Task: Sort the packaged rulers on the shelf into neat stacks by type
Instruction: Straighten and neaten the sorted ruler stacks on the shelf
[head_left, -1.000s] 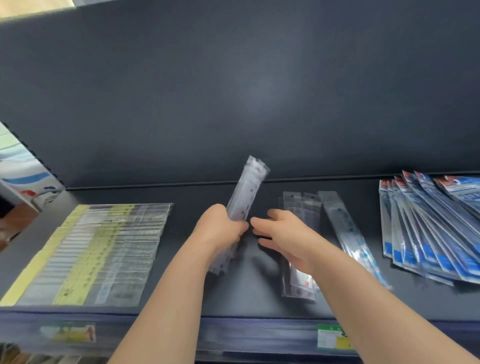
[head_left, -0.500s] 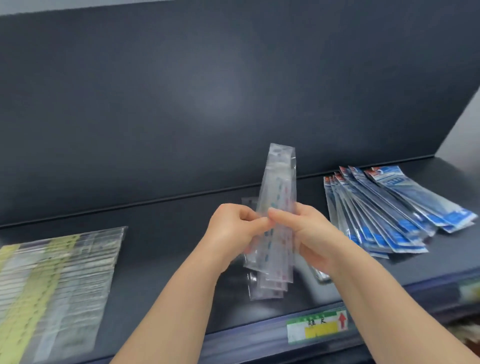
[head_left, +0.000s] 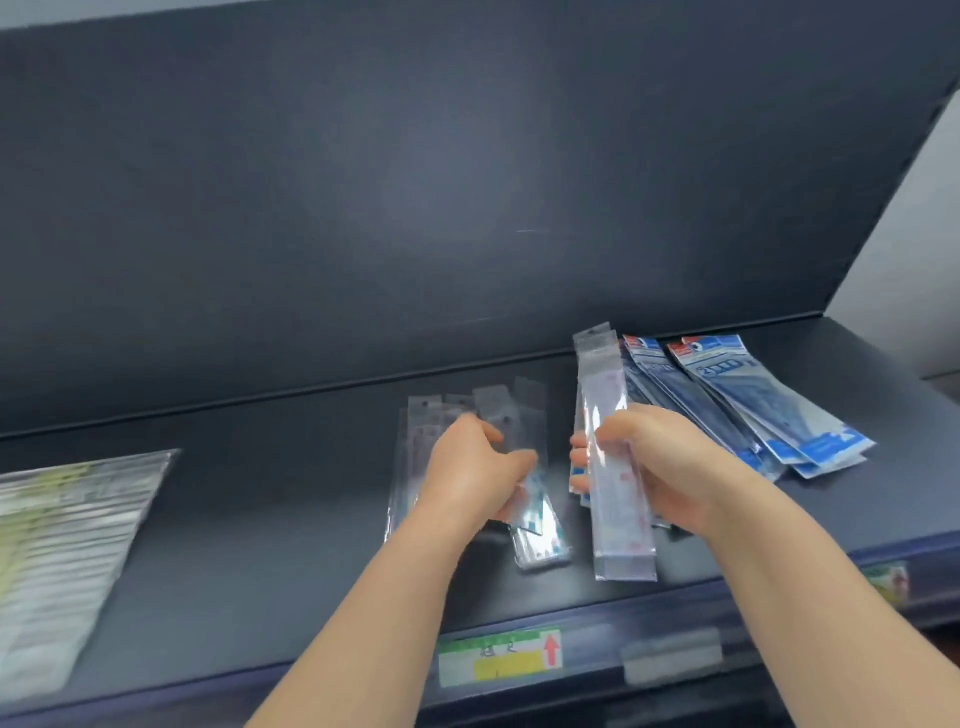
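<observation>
At frame centre-right, my right hand (head_left: 670, 467) grips a bundle of clear plastic ruler sleeves (head_left: 615, 467); my left hand (head_left: 475, 470) clutches loose clear packets (head_left: 530, 514) on the dark shelf (head_left: 260, 519). These slick sleeves could slide from my fingers and mix types.

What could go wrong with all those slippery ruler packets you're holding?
The right hand pinches a bunch of clear plastic ruler packets at the middle only, so some might slide out and fall past the dark shelf's front edge. The left hand presses on loose clear packets lying on the shelf, already fanned unevenly; a nudge may scatter them. The blue-printed ruler packets lie close by, so types could get mixed.
</observation>
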